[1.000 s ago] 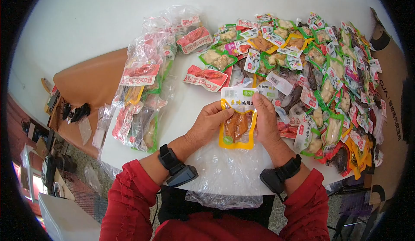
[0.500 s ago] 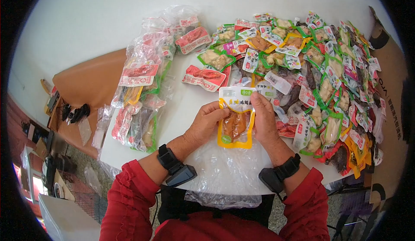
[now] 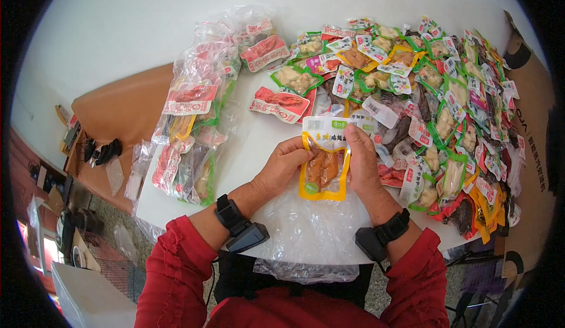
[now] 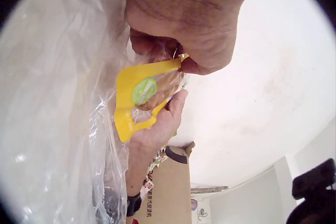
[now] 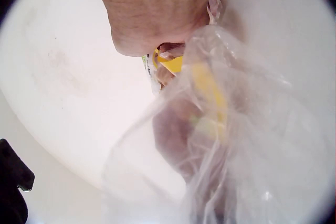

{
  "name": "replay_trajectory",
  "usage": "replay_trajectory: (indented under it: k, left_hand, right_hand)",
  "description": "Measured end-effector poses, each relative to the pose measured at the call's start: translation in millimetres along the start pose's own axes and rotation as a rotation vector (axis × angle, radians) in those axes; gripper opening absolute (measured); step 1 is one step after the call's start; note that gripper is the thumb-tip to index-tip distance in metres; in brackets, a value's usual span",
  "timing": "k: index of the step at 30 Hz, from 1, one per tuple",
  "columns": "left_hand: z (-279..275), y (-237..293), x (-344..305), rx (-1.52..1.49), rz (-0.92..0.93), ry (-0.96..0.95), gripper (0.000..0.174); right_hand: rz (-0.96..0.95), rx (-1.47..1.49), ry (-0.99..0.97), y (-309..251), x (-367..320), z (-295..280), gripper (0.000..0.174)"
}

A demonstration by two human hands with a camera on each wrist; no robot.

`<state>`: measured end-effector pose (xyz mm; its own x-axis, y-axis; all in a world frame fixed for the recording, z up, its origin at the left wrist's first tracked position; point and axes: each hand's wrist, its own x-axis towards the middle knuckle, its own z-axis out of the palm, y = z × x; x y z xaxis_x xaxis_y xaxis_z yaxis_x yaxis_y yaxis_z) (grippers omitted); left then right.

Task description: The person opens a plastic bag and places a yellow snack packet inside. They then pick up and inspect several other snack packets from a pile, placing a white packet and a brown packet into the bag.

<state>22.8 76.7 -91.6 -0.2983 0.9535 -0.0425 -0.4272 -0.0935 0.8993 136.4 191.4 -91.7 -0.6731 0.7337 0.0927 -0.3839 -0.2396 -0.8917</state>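
In the head view, a yellow-edged sealed food packet (image 3: 323, 172) with a white printed top and brown pieces inside is upright between both hands. My left hand (image 3: 281, 166) pinches its left edge, thumb over the front. My right hand (image 3: 364, 164) grips the right edge with the thumb near the top corner. The left wrist view shows the packet's yellow lower end (image 4: 124, 106) tilted, with the other hand behind it. A clear plastic bag (image 3: 303, 231) lies below the packet at the table's front edge. It veils much of the right wrist view.
A large heap of sealed packets (image 3: 432, 128) covers the table's right side. Red-and-white packets (image 3: 276, 104) lie beyond my hands. Filled clear bags (image 3: 197, 116) line the left side. A cardboard box (image 3: 529, 210) stands at the right, a brown sofa (image 3: 123, 104) at the left.
Both hands keep their hold on the packet. It has tilted slightly and its position in the view shifts only a little.
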Motion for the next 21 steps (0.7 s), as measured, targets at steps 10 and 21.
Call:
replay_trajectory:
  k: [10,21]
  left_hand:
    - [-3.7,-3.6,2.2,-0.009,-0.025,-0.028,0.026]
    - [-0.2,-0.5,3.4,-0.155,-0.004,0.013,0.024]
  right_hand:
    - [0.028,0.065,0.019,2.2,2.2,-1.1,0.034]
    - [-0.008,-0.087,-0.024,-2.2,3.7,-6.1,0.026]
